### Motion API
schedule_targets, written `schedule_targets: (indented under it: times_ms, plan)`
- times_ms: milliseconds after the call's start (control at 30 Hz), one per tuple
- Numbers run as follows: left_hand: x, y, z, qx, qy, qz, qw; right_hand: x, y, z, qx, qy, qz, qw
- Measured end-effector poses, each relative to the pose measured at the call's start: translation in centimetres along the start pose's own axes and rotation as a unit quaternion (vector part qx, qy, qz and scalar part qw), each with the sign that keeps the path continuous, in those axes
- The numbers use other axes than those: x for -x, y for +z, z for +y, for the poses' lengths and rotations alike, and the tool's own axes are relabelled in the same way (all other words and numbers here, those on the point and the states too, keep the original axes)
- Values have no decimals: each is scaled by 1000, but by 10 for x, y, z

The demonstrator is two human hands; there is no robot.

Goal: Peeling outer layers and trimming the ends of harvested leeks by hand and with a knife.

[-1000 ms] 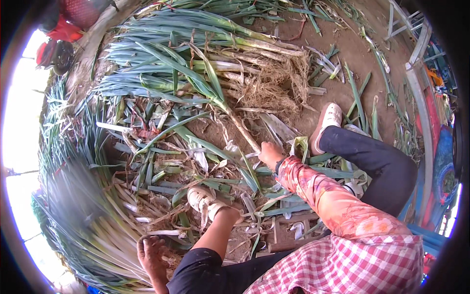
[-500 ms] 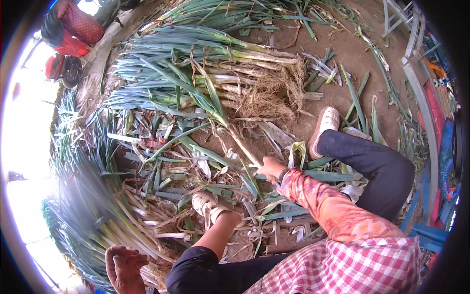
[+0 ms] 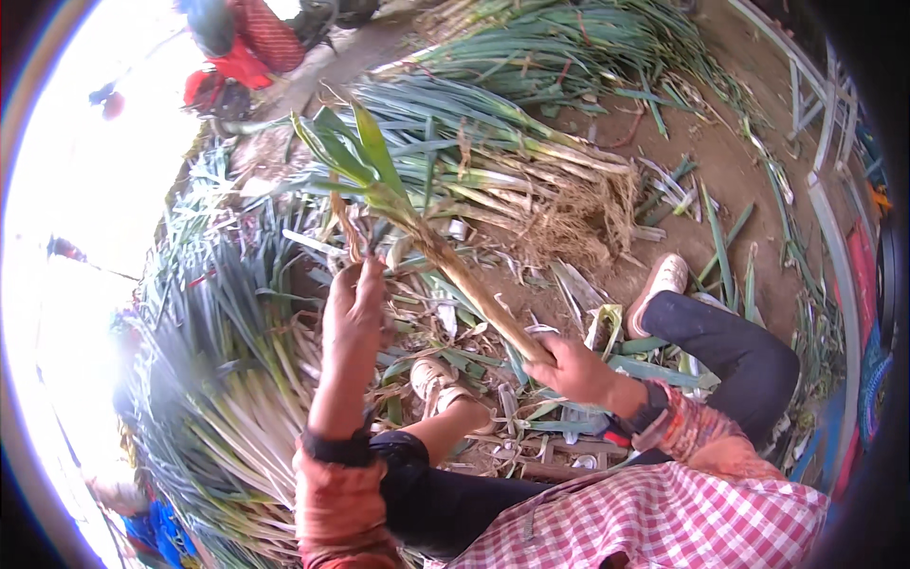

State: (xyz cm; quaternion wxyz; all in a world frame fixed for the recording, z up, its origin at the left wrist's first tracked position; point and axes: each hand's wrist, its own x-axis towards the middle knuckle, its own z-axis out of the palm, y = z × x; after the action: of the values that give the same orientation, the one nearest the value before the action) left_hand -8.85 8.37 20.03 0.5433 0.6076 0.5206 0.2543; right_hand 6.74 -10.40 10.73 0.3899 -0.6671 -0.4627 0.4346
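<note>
My right hand (image 3: 580, 372) is closed around the root end of a large leek (image 3: 464, 284), its stalk slanting up and away to the left. The stalk has a brown, dirty outer skin and ends in broad green leaves. My left hand (image 3: 358, 308) is beside the leafy end, its fingertips pinched on a withered brown leaf (image 3: 347, 228) that hangs there. Part of those fingers is hidden. Behind the leek lies a row of untrimmed leeks (image 3: 531, 161) with bushy roots.
Pale-stemmed leeks (image 3: 246, 417) are heaped at my left. Cut leaves and peelings (image 3: 455, 356) litter the soil between my shoes (image 3: 438, 384). More leeks (image 3: 578, 43) lie farthest back. A metal frame (image 3: 834, 218) stands at the right; another person (image 3: 248, 43) is at far left.
The leek has been lifted off the ground in my right hand. My left hand has come up from the lower left to its leafy end. The whole view has shifted slightly.
</note>
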Motion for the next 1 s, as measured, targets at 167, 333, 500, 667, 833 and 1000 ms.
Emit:
schedule_targets:
  times_ms: [167, 333, 500, 667, 833, 1000]
  plan:
    - [-4, 1, 9, 7, 155, 76, 985, 46, 17, -36, 6, 8, -38, 999]
    - [-4, 6, -4, 104, 225, 172, 954, 58, 23, -45, 30, -39, -29, 998]
    - [-3, 6, -2, 81, 280, 219, 931, 60, 31, -40, -95, -71, -81, 990]
    - [-25, -2, -29, 107, 314, 216, 918, 62, 36, -43, -294, 30, -190, 936]
    - [-15, -4, -15, 479, -10, -31, 877, 58, 27, -44, -303, 19, -149, 941]
    - [-6, -5, -5, 494, -122, -136, 850, 54, 20, -45, -278, 11, -104, 955]
